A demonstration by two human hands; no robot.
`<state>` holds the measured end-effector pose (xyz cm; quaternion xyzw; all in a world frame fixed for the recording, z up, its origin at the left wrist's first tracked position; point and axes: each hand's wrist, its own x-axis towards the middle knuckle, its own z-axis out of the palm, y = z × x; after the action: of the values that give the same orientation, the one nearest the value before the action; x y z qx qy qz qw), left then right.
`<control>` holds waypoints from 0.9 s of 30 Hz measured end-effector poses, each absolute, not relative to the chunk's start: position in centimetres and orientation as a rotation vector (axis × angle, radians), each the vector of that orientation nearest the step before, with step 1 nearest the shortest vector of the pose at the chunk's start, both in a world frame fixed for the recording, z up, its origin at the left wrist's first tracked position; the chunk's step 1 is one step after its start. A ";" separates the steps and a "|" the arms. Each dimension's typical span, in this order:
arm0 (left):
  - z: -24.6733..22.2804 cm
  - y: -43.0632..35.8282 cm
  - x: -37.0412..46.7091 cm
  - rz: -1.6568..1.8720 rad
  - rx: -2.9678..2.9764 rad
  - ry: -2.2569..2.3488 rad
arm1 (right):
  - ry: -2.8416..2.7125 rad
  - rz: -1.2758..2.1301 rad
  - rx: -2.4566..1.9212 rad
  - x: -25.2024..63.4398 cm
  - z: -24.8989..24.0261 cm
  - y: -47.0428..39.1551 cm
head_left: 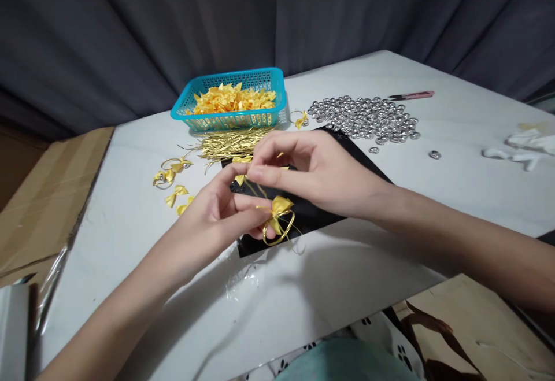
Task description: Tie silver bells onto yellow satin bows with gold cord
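Between the thumb and fingers of my left hand is a yellow ribbon bow with a looped gold cord hanging from it. My right hand is closed in a pinch just above, its fingertips meeting the left index finger. A thin gold strand runs down from that pinch toward the bow. Both hands are over a black mat. Another yellow bow shows partly behind the fingers. A bundle of gold cords lies just beyond the hands.
A turquoise basket of yellow bows stands at the back. To its right lie a pile of silver beads and pink-handled thread snips. Several loose bows are on the left, a white crumpled item at far right.
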<state>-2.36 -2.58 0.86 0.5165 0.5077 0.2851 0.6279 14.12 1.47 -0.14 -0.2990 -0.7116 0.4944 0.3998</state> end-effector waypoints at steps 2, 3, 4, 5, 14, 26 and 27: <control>0.8 -2.5 -2.3 0.620 1.172 1.166 | -1.723 1.241 -0.775 14.4 0.4 1.7; 0.8 -2.4 -2.3 0.605 1.161 1.170 | -1.689 1.224 -0.774 14.5 0.7 1.8; 0.7 -2.3 -2.3 0.590 1.149 1.174 | -1.664 1.201 -0.767 14.8 1.0 1.9; 0.6 -2.2 -2.2 0.576 1.136 1.179 | -1.649 1.181 -0.751 15.0 1.3 2.0; -1.9 -1.1 -2.4 0.284 1.166 1.060 | -1.535 0.993 -0.714 17.4 4.7 3.2; -0.8 -2.9 -7.9 0.406 1.061 1.212 | -1.435 0.993 -1.408 25.2 -1.3 5.5; -1.3 -3.1 -8.2 0.462 1.027 1.248 | -1.436 0.872 -1.472 26.2 -1.8 5.5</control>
<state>-8.24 -3.11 -1.27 0.4552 0.5531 0.2047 0.6670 26.21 5.52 -1.79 -0.5923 -0.5776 0.3509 0.4386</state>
